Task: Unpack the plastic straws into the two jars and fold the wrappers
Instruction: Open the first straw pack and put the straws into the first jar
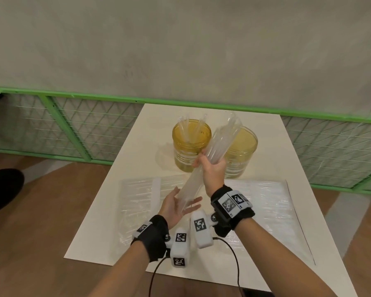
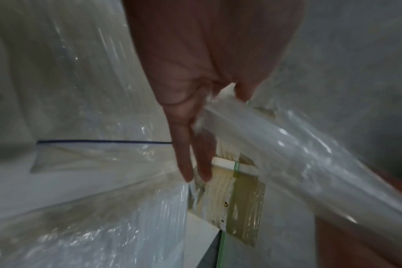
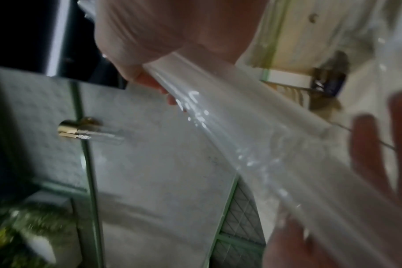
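Note:
My right hand (image 1: 212,166) grips a long clear bundle of plastic straws (image 1: 204,166) round its middle, tilted with its top end over the right jar (image 1: 242,151). My left hand (image 1: 178,205) is open, palm up, with the bundle's lower end resting against its straight fingers (image 2: 184,157). Two amber glass jars stand at the back of the white table (image 1: 116,179). The left jar (image 1: 190,144) has a few clear straws standing in it. In the right wrist view the bundle (image 3: 252,137) runs out from under my curled fingers.
Clear straw packs or wrappers lie flat on the table, one at the left (image 1: 137,200) and one at the right (image 1: 270,206). A green mesh fence (image 1: 77,125) runs behind the table. Wooden floor lies on both sides.

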Motion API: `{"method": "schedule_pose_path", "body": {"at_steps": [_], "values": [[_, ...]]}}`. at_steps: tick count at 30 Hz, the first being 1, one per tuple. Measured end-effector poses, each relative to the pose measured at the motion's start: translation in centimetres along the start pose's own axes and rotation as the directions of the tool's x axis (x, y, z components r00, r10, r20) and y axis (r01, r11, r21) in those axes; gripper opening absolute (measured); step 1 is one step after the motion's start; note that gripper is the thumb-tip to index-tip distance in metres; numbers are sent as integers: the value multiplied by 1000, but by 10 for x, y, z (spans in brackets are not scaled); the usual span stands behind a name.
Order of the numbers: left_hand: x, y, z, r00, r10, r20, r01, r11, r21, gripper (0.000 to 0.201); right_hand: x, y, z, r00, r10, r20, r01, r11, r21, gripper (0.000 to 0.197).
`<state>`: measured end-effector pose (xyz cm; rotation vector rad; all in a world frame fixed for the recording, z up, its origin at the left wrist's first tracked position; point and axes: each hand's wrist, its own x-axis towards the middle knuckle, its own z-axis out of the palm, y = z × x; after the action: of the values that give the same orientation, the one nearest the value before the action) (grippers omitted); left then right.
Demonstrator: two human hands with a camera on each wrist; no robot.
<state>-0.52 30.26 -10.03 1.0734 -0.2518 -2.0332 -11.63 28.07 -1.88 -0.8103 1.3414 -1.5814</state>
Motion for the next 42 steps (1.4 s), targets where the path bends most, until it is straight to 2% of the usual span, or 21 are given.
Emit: {"method": "schedule_pose_path", "body": {"at_steps": [2, 6, 8, 11, 14, 16, 19, 21, 24, 26, 28, 30, 33, 36, 39, 42], "values": [[2, 6, -6, 1000, -27, 8, 27, 1000, 12, 60, 1, -7, 1, 999, -46, -5, 46, 999, 20, 29], [-1, 25, -3, 991, -130, 41, 125, 986, 109, 63, -3, -12, 4, 981, -159, 108, 160, 987, -2, 22], [-3, 32, 4, 985, -172, 35, 165, 975, 147, 63, -5, -9, 3, 975, -164, 150, 169, 985, -23, 18], [-5, 35, 4, 983, -184, 16, 172, 942, 289, 51, -7, -7, 0, 968, -157, 197, 169, 984, -50, 20], [-10, 32, 7, 969, -229, 89, 172, 890, 423, 39, -14, 2, 2, 963, -148, 224, 177, 978, -113, 34], [-11, 29, 10, 963, -242, 120, 161, 872, 462, 36, -19, 10, 4, 958, -149, 244, 188, 971, -148, 32], [-9, 26, 8, 950, -275, 145, 159, 831, 533, 40, -23, 9, 6, 951, -154, 267, 203, 964, -169, 24], [-7, 26, 2, 944, -310, 112, 196, 801, 566, 49, -20, 2, 4, 957, -190, 220, 223, 966, -134, 28], [-5, 25, -4, 945, -327, 8, 278, 814, 510, 68, -11, -10, 4, 965, -252, 79, 254, 967, -20, 24], [-3, 23, -4, 951, -309, 10, 285, 890, 357, 78, -8, -14, 6, 964, -260, 60, 260, 966, 12, 33], [-3, 24, 1, 965, -258, 51, 250, 961, 121, 73, -12, -8, 7, 970, -237, 52, 237, 971, -2, 27], [-5, 28, 9, 979, -197, 60, 197, 980, 4, 62, -21, 3, 7, 980, -186, 71, 188, 982, -16, 23], [-10, 28, 14, 986, -166, 30, 165, 986, 32, 49, -28, 17, 8, 987, -116, 109, 120, 992, -32, 25], [-10, 23, 10, 979, -196, 56, 191, 978, 86, 34, -27, 15, 9, 980, -122, 159, 130, 991, -42, 21], [-4, 28, 9, 971, -235, 33, 229, 965, 130, 33, -26, 17, 9, 972, -104, 208, 121, 990, -69, 15], [-4, 30, 10, 970, -242, -36, 244, 967, 78, 32, -25, 21, 9, 953, -44, 300, 83, 990, -117, 7]]}}
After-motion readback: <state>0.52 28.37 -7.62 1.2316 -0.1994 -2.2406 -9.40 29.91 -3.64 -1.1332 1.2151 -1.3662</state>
